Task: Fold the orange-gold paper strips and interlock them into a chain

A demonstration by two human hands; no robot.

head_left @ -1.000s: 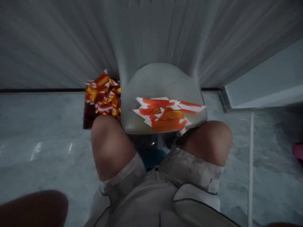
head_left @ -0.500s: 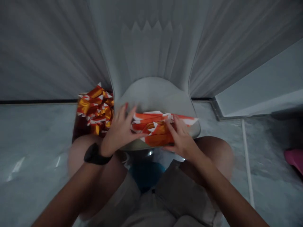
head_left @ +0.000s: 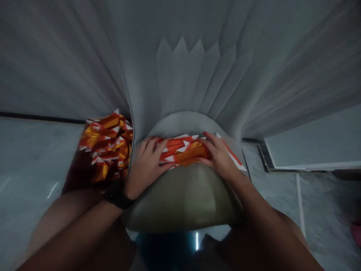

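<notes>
A bundle of folded orange, red and gold paper pieces [head_left: 186,148] with white pointed tips lies across a pale chair's seat [head_left: 180,199]. My left hand [head_left: 148,160], with a black band on its wrist, is closed around the bundle's left end, thumb on the near side. From the other side, my right hand [head_left: 220,154] clasps the right end between thumb and fingers. One orange-and-white strip [head_left: 232,152] slants out past the right hand, resting on the seat. Parts of the bundle are hidden under my fingers.
Left of the chair, a dark red box [head_left: 75,175] holds a heap of similar folded pieces [head_left: 113,141]. The chair's ribbed backrest [head_left: 186,75] rises against a grey curtain [head_left: 56,60]. Something blue [head_left: 166,248] is below the seat, and a pink object [head_left: 357,233] sits at the right edge.
Both hands have come in from a looser, spread pose to hold the bundle's ends. The bundle now sits farther back from the seat's front edge, and one strip has swung out at the right.
</notes>
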